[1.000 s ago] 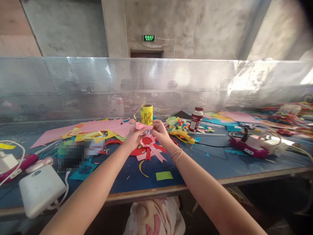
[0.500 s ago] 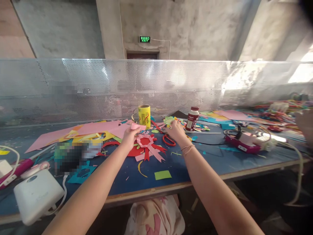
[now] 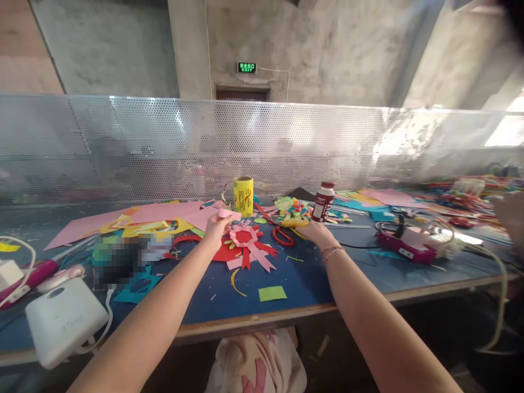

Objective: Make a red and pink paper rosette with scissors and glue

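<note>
My left hand (image 3: 216, 232) is closed on a small pink paper piece (image 3: 230, 215), pinched between thumb and fingers. Just right of that hand lies a red and pink paper rosette (image 3: 244, 236) with ribbon tails, on top of red paper. My right hand (image 3: 318, 233) grips a yellow glue gun (image 3: 293, 223), its tip pointing left. A black cord runs off to the right from under this hand. Red-handled scissors (image 3: 283, 236) lie between the rosette and the right hand. Behind the right hand stands a dark red bottle (image 3: 323, 202) with a white neck.
A yellow cardboard tube (image 3: 243, 196) stands behind the rosette. Colourful paper scraps (image 3: 290, 206) are heaped near the bottle. Pink sheets (image 3: 164, 212) lie back left, a green paper rectangle (image 3: 272, 293) in front. A white box (image 3: 65, 325) and magenta power strip (image 3: 409, 248) flank the space.
My right hand has moved right and slightly nearer from the scrap heap and now grips the yellow glue gun. The left hand still pinches the pink paper, hardly moved.
</note>
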Tool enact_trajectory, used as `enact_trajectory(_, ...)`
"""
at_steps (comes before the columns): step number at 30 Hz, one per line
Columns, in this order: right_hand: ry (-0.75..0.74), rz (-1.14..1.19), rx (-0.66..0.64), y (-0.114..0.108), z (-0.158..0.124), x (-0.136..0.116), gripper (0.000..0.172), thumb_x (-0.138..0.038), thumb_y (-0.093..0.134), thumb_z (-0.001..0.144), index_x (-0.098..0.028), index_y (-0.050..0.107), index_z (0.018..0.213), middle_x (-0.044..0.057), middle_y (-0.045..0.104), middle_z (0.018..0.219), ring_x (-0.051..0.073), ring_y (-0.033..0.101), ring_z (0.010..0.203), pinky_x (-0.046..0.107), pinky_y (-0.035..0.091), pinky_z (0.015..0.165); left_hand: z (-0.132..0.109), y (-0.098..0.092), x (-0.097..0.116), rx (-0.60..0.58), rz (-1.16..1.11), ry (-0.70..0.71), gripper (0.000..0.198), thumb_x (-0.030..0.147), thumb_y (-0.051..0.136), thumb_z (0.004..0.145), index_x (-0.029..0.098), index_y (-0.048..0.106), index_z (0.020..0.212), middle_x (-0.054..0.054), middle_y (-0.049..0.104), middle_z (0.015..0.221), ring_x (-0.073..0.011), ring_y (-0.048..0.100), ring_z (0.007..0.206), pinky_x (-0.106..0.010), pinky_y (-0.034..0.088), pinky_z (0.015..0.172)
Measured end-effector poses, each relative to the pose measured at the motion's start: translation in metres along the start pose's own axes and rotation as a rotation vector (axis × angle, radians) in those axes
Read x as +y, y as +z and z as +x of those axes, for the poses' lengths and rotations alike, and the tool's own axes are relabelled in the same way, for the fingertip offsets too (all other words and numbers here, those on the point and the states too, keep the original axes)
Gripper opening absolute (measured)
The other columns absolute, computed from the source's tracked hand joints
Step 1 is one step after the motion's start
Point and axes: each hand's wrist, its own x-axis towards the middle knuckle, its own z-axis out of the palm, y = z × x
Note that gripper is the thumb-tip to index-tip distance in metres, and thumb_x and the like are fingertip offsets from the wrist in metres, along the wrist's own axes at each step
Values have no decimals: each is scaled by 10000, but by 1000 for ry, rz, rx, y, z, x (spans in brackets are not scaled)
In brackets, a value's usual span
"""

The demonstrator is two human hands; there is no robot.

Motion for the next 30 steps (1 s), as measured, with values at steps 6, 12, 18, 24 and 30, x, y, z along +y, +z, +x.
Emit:
enact_trajectory(6,198,20,-35,-14,-6,-5,510,-502,460,760,-131,622,1070,178,636,1054,304,597,993,363,450,752,1,1,-4,-6,16,6,285,237,770,481,141,583,674,44,517,504,-64,460,466,-202,364,476)
enact_trajectory(12,196,111,230,-27,-17,-31,516,-496,422,772,-119,492,1117,174,630,1023,282,607,909,329,430,696,-4,6,-5,-52,10,5,257,235,753,497,138,560,637,45,500,473,-60,442,436,-197,316,437)
enact_trajectory(18,-69,148,438,-13,-22,-48,422,-458,438,775,-153,467,1065,132,626,965,275,585,884,332,420,700,-5,8,-6,-39,-19,-4,249,223,758,498,139,557,619,50,493,470,-46,420,419,-191,301,431)
enact_trajectory(24,-160,100,482,-7,-24,-52,367,-433,453,775,-144,475,1000,145,601,969,272,566,927,345,429,740,-10,12,-8,-37,24,13,223,235,738,539,151,544,610,58,461,431,-54,395,390,-200,280,413)
enact_trajectory(30,-262,14,449,-1,-22,-50,347,-458,444,793,-149,488,942,133,602,925,258,583,849,331,424,690,-17,20,-12,-9,203,16,175,227,721,564,146,595,653,29,530,481,-73,427,402,-202,277,394)
